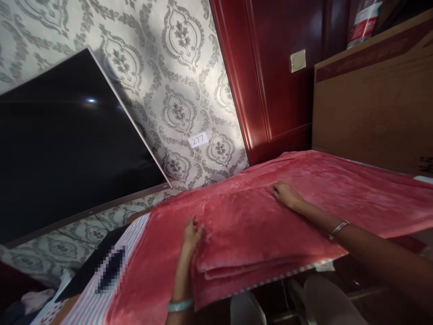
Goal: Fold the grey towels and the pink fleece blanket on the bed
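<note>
A folded red blanket lies spread across the middle of the view, plush and layered, with its stacked folds showing along the near edge at about 6 o'clock. The person's left hand sits at the blanket's near left corner, around 7 o'clock from the centre, fingers together and curled over the edge of the top fold, the thumb side tucked against the cloth so it grips the layer. A pale green bangle circles that wrist lower down. The right hand rests flat on top of the blanket near its middle, at roughly 2 o'clock from the left hand, fingers stretched out and slightly apart, pressing down on the fabric without clasping anything. A thin silver bracelet sits on that forearm, which comes in from 4 o'clock. Under the blanket a striped sheet shows at 8 o'clock, with a dark cloth lying on it just beside the blanket's left edge. A large black television leans on the patterned wallpaper at 10 o'clock, and a small white tag marked 277 sticks on the wall at 12 o'clock. A dark red wooden door stands at 1 o'clock, and a brown cardboard box at 2 o'clock, behind the blanket's far edge.
</note>
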Available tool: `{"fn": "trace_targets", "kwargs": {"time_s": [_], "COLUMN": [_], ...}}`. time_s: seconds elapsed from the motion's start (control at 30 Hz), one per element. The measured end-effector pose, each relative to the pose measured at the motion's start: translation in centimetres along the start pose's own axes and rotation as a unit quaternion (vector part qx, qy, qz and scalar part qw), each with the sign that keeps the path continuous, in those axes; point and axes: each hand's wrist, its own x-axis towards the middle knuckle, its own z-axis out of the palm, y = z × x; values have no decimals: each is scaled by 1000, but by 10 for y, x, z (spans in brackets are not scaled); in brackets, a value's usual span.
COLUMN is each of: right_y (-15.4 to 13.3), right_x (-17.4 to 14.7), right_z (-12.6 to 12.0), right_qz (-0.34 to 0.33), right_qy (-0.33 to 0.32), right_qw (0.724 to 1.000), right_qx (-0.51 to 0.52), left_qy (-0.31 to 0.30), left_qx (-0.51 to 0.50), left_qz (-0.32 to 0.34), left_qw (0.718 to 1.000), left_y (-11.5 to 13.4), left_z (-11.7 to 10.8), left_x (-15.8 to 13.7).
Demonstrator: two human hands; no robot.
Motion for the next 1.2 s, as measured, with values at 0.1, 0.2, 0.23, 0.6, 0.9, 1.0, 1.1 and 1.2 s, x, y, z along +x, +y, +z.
{"fn": "trace_targets", "kwargs": {"time_s": [0.1, 0.2, 0.23, 0.6, 0.9, 1.0, 1.1, 1.2], "right_y": [-6, -10, -10, 2, -2, -4, -5, -4], "right_x": [4, 7, 7, -3, -22, -25, -26, -27], "right_z": [-1, 1, 3, 28, 39, 41, 42, 42], "right_qz": [14, 23, 26, 49, 74, 73, 76, 77], "right_qy": [-4, -6, -5, 48, 69, 68, 69, 66], "right_qw": [1000, 1000, 1000, 997, 990, 989, 989, 988], "right_qx": [-9, -9, -8, 47, 101, 106, 109, 114], "left_qy": [-54, -203, -236, -208, -169, -160, -146, -138], "left_qx": [104, 213, 230, 274, 292, 303, 313, 320], "left_qz": [89, 171, 185, 182, 165, 148, 139, 137], "left_qw": [989, 940, 926, 921, 927, 928, 928, 927], "left_y": [34, 48, 48, -16, -38, -38, -36, -34], "left_z": [40, 109, 133, 245, 252, 256, 257, 255], "left_x": [17, 29, 32, 40, 34, 33, 30, 27]}}
